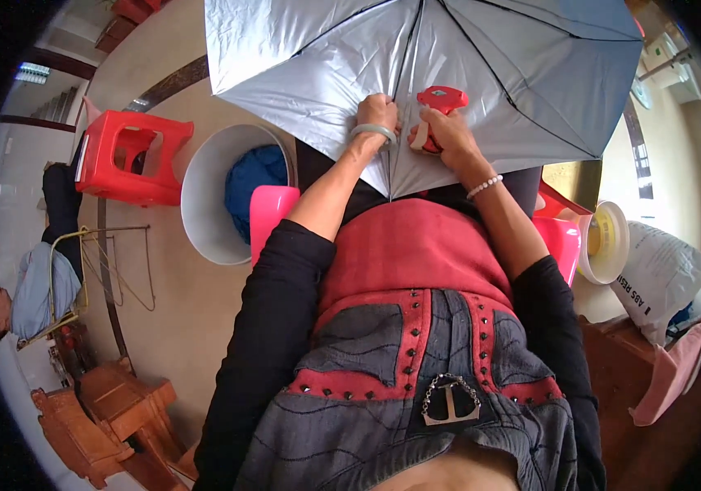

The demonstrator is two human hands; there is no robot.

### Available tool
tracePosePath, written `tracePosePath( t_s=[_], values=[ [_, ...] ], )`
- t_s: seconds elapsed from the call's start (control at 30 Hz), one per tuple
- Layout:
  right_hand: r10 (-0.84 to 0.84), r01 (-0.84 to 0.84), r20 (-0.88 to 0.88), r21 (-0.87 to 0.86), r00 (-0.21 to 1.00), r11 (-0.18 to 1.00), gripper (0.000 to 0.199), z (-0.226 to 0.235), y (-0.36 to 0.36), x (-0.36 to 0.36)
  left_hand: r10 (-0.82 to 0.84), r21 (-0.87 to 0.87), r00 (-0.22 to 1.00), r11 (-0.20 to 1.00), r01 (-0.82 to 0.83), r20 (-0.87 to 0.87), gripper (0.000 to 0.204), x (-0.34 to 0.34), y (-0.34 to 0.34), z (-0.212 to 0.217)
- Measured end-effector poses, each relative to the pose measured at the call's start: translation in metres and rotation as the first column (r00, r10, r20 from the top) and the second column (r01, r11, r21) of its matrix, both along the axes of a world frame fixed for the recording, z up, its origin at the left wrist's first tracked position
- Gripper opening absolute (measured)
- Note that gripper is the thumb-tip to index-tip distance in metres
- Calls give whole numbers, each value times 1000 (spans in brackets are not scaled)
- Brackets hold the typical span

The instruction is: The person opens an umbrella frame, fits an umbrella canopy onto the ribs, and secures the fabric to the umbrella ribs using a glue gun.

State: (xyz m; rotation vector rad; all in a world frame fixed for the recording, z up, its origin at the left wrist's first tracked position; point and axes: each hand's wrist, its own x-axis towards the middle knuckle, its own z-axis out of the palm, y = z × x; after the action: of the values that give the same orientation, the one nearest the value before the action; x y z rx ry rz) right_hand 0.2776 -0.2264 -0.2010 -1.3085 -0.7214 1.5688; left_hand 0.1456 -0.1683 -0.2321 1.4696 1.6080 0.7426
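Note:
An opened umbrella (309, 98) with silver lining and thin dark ribs spreads over my lap and beyond. My left hand (376, 113) is closed on the silver fabric near a rib and the lower edge; what lies inside its fingers is hidden. Just to its right, my right hand (448, 137) grips a red hand-held tool (442, 99) with a rounded head and a beige strip along its side. The tool rests over the lining, and its exact kind does not show. A pale bangle is on my left wrist, a white bead bracelet on my right.
At left stand a red plastic stool (129, 155) and a white bucket (203, 196) holding blue cloth (254, 184). Another person (43, 274) sits farther left, beside wooden furniture (113, 409). On my right are a white tub (616, 254), a white sack (665, 274) and pink cloth (673, 372).

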Motion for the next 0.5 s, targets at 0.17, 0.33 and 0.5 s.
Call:
tracePosePath(
  t_s=[0.17, 0.33, 0.5],
  values=[
    [-26, 25, -9, -21, 1000, 999, 17, -7, 5, -6, -14, -99, 999, 995, 17, 33, 26, 2, 2, 4],
    [-36, 36, 19, -31, 999, 999, 18, -10, 7, -4, -65, 42, 994, 997, 69, -90, 26, 4, 13, -7],
    [-30, 17, -103, -126, 994, 992, 20, -8, 11, 4, -22, -74, 999, 997, 25, 46, 24, 12, 10, 9]
  ],
)
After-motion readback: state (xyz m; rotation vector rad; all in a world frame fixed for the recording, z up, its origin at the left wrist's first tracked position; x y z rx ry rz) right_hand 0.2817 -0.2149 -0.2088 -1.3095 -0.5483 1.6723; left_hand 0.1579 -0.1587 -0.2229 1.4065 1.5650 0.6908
